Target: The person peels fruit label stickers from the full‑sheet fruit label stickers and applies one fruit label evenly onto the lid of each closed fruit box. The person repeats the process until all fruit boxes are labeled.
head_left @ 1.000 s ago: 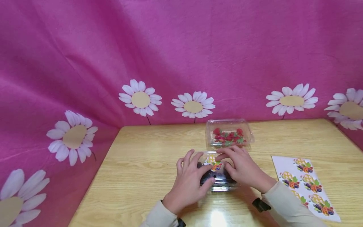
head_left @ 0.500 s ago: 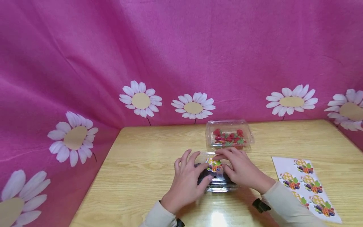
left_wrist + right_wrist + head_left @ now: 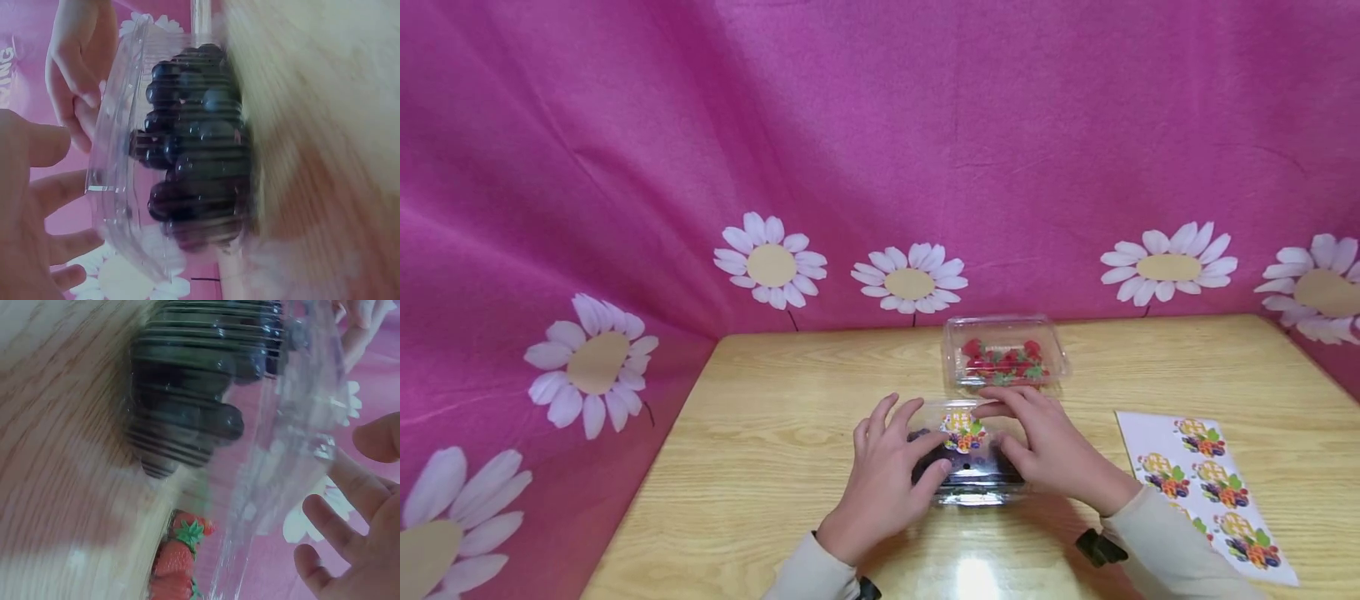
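A clear plastic clamshell box (image 3: 973,493) of dark grapes (image 3: 200,144) stands on the table, lid down. On its lid lies a colourful fruit sticker (image 3: 963,433). My left hand (image 3: 887,471) is spread at the box's left side, index fingertip right at the sticker's left edge and thumb over the lid's front. From the right, my right hand (image 3: 1056,446) reaches over the lid, fingers loosely bent, fingertips close to the sticker's upper right. In both wrist views, the fingers lie along the lid side of the box, curled round nothing.
Behind the grape box stands another clear box (image 3: 955,350) holding red strawberries (image 3: 1007,362). A white sheet (image 3: 1138,429) with several matching fruit stickers lies on the right of the wooden table (image 3: 760,433). A pink flowered cloth (image 3: 1037,150) rises behind the table.
My left hand has shifted a little left, its index finger and thumb drawing back off the sticker and lid middle. The sticker shows more fully. My right hand has barely moved.
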Tool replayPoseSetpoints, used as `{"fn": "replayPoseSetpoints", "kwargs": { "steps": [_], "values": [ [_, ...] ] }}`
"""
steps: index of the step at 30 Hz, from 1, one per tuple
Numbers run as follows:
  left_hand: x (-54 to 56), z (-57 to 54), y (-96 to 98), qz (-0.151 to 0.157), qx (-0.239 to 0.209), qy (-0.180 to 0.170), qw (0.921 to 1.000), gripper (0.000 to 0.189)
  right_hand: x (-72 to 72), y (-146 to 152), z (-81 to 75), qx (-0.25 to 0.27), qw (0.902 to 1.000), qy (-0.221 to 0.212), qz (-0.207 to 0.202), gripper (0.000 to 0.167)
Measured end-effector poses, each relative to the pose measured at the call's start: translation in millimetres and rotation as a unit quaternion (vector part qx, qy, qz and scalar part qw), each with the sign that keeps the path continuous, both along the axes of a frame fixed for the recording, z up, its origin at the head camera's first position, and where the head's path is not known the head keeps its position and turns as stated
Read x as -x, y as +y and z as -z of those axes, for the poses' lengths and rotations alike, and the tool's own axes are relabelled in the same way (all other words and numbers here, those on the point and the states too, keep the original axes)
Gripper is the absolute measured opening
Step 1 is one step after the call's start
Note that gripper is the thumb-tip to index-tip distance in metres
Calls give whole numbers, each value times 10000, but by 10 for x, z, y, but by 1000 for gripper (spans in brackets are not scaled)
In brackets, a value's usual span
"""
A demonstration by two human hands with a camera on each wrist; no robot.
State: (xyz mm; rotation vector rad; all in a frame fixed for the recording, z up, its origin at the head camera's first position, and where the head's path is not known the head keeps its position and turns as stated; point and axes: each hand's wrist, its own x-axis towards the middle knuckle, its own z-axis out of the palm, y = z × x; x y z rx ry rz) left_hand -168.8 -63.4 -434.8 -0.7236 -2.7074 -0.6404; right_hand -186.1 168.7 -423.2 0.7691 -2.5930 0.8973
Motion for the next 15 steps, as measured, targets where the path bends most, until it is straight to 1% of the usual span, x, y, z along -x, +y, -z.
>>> {"fn": "replayPoseSetpoints", "kwargs": {
  "steps": [3, 6, 10, 13, 15],
  "values": [
    [-8, -12, -56, -10, -468, 181, 9987, 31, -30, 73, -11, 137, 9996, 247, 60, 51],
    [-4, -17, -120, -72, -877, 471, 9950, 29, -60, 139, -16, 190, 9991, 360, 142, 53],
    [2, -6, -204, -157, -1215, 797, 9893, 26, -95, 205, -21, 233, 9986, 438, 185, 49],
    [3, 0, -242, -176, -1391, 825, 9867, 26, -107, 250, -16, 227, 9977, 606, 195, 48],
    [5, 2, -257, -193, -1475, 782, 9858, 27, -122, 271, -25, 231, 9973, 664, 211, 48]
  ]
}}
